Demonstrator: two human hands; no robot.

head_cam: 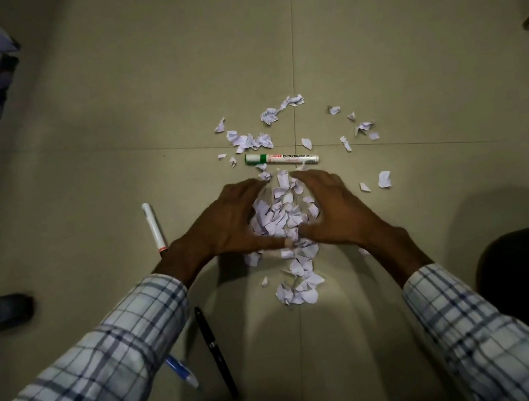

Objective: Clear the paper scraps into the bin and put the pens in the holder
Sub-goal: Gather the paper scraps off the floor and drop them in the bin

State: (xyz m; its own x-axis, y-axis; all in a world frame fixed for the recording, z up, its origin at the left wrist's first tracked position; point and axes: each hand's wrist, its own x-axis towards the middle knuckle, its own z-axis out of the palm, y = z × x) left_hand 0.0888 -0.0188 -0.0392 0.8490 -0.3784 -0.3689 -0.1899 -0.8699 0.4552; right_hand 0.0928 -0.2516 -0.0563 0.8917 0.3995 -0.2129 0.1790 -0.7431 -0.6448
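Two hands are at work on the tiled floor (370, 45), raking paper scraps together. The left hand (225, 222) and the right hand (338, 202) face each other on either side of a heap of scraps (284, 211). Their fingers (244, 188) are spread and gently curved against the heap's sides, hemming it in, not clenched on it, and the thumbs lie along its near edge.

More scraps trail toward the person in a near cluster (299, 285). Others lie scattered beyond the hands in far clusters (248, 140), and a few stray pieces (383, 178) sit to the right.

No pen has been collected. A green whiteboard marker (282, 158) lies just beyond the fingertips among the scraps. A white marker (153, 226) lies left of the left wrist. A black pen (214, 350) and a blue pen (181, 371) rest close by the left sleeve. Neither bin nor holder is in view.

By my reading this is the gathering step, early in the task. The next move calls for closing the palms under the heap and lifting it without spilling, since torn paper slips out of any gap. Several more sweeps would be needed for the outlying pieces, taking care not to scoop up the green marker with them.
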